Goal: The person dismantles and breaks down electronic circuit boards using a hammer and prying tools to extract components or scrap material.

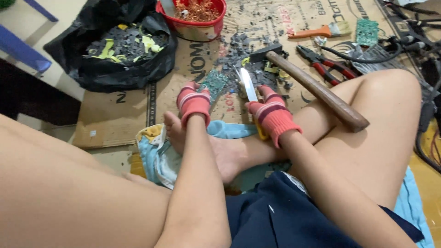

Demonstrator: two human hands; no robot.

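My left hand [193,103], in a red knitted glove, rests on a small green circuit board [215,82] lying on the cardboard. In its red glove, my right hand [272,115] grips a yellow-handled knife [248,85] whose blade points up and away, just right of the board. A hammer [312,85] with a wooden handle leans across my right knee, its dark head near a heap of grey chips [234,55]. I sit cross-legged with a bare foot under my hands.
A black bag [121,46] of grey and yellow scraps stands at the back left. A red bowl [198,16] holds copper wire. Red-handled pliers [328,62], an orange-handled brush [321,31], another green board [367,31] and black cables [413,32] lie at right.
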